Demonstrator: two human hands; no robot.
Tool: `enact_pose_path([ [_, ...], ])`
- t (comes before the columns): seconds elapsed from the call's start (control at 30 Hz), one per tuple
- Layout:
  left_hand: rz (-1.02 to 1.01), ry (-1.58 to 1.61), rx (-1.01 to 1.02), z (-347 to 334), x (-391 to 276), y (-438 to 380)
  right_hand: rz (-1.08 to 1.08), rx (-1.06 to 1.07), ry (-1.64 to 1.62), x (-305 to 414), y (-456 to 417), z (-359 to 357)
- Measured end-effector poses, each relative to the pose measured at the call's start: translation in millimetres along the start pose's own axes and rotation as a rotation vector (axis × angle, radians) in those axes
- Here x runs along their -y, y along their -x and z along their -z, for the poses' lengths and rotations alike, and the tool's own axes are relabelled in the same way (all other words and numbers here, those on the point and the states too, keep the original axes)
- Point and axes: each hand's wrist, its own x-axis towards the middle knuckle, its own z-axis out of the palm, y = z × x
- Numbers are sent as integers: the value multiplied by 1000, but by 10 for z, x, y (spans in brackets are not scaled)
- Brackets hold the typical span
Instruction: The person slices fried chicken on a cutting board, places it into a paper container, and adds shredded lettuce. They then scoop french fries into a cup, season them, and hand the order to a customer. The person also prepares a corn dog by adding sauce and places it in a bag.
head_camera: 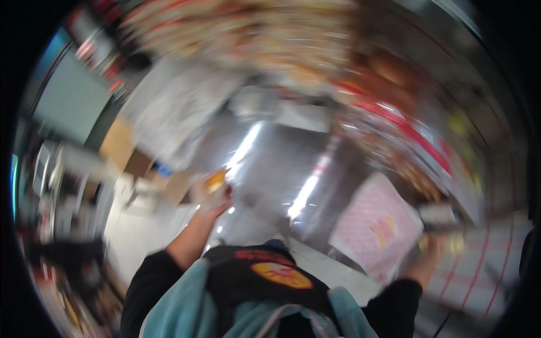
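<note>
My left hand (214, 203) is raised at the left front edge of a shiny stainless-steel worktop (270, 164). Its fingers are around a small item with an orange patch (216, 181), too blurred to name. On the far right my right hand (430, 249) is stretched out beside a pale yellow object (453, 243). Blur hides whether the fingers grip it. Between the two hands, nearer the right one, a pink-and-white patterned paper sheet or bag (376, 230) with a printed logo lies at the worktop's right front corner.
A large translucent plastic bag (173, 105) covers the worktop's back left. Blurred packages (253, 34) are piled along the back. Clear packs of brown food (389, 143) with red bands line the right side. Cardboard boxes (116, 141) stand left, above a pale floor (143, 228).
</note>
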Motion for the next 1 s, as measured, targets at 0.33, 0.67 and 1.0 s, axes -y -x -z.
enact_pose_path([
  [0.33, -318, 426, -300, -178, -591, 1071, -796, 425, 1996, -4335, 1898, 4008],
  [0.67, -841, 443, -499, 455, -2053, 3996, -1118, 1589, 1726, -6490, 4967, 7468],
  [1.0, -1065, -1237, -1402, 1562, -3469, 6401, -1919, 1441, 1808, -7817, 6838, 9895],
])
